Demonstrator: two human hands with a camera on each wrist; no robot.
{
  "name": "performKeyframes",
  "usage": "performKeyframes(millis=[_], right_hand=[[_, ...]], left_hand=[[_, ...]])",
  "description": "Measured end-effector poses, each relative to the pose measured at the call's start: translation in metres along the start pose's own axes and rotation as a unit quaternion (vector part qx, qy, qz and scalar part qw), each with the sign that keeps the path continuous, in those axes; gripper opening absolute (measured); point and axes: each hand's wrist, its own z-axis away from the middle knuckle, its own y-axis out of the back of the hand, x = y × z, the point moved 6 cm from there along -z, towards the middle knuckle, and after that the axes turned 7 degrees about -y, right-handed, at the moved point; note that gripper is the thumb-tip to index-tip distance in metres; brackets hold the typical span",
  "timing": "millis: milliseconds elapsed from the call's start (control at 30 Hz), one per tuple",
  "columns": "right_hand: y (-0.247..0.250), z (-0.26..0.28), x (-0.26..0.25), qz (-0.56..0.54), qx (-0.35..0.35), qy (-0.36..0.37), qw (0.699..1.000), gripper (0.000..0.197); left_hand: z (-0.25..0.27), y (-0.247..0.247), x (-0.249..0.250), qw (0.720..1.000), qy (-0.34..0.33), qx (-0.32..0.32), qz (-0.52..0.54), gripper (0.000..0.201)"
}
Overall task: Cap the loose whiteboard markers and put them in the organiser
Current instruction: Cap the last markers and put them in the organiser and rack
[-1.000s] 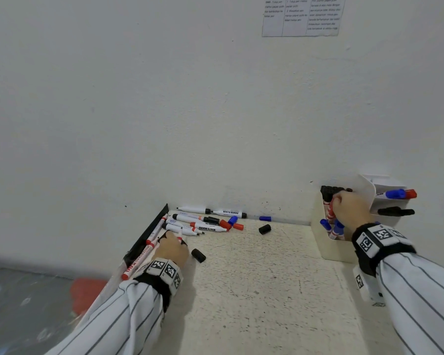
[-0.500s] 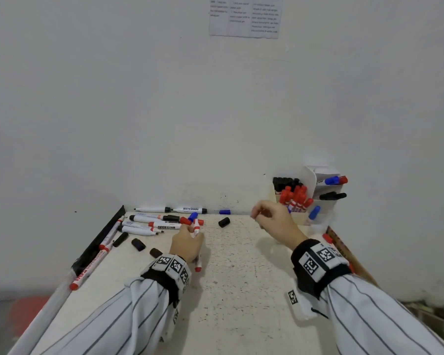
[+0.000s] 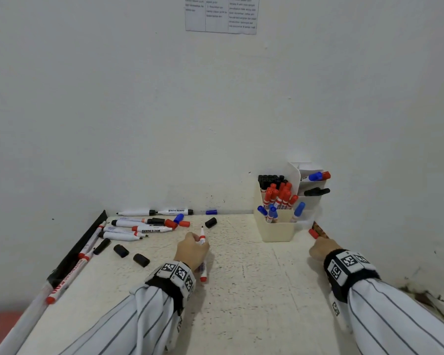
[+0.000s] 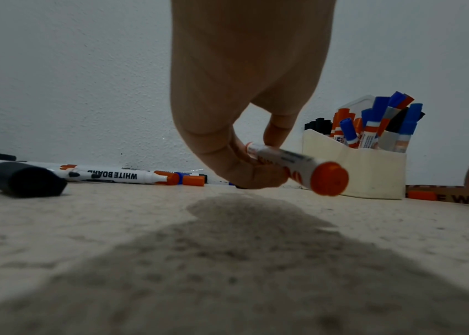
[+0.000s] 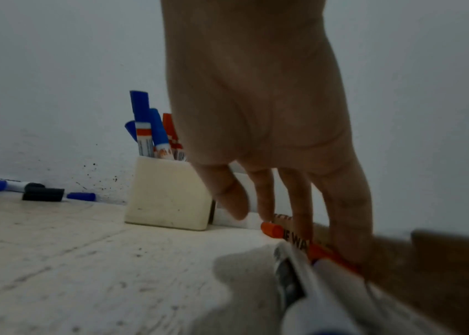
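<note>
My left hand (image 3: 194,242) grips an uncapped red marker (image 3: 202,239) over the middle of the table, tip pointing away from me. The left wrist view shows thumb and fingers curled round the marker's barrel (image 4: 290,165). My right hand (image 3: 322,248) is at the table's right edge, its fingers (image 5: 299,204) straight and pointing down at a red cap (image 3: 313,233) that lies against a cardboard strip (image 5: 293,240). Whether they touch the cap (image 5: 270,229) I cannot tell. The cream organiser (image 3: 277,230) stands at the back right, holding several capped red, blue and black markers.
Several loose markers (image 3: 139,228) lie at the back left beside a black rail (image 3: 82,247). Black caps (image 3: 121,251) (image 3: 141,260) (image 3: 210,222) and a blue cap (image 3: 211,212) are scattered on the table. Walls close off the back and the right side.
My right hand left the organiser and came down to the red cap at the right edge. My left hand carried the red marker from the left pile to the middle.
</note>
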Motion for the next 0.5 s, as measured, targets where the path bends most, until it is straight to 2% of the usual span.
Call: performKeyframes(millis=[100,200,500], right_hand=[[-0.005,-0.012,0.005,0.017,0.032,-0.044,0.998,0.04],[-0.007,-0.019,0.008,0.02,0.043,-0.056,0.997,0.035],[0.003,-0.023,0.009,-0.004,0.065,-0.043,0.997,0.03]], left_hand=[[-0.005,0.001,-0.002,1.0,0.007,0.001,-0.005,0.017],[-0.009,0.001,-0.003,1.0,0.001,-0.004,-0.011,0.021],[-0.015,-0.001,-0.002,1.0,-0.008,-0.007,0.008,0.018]])
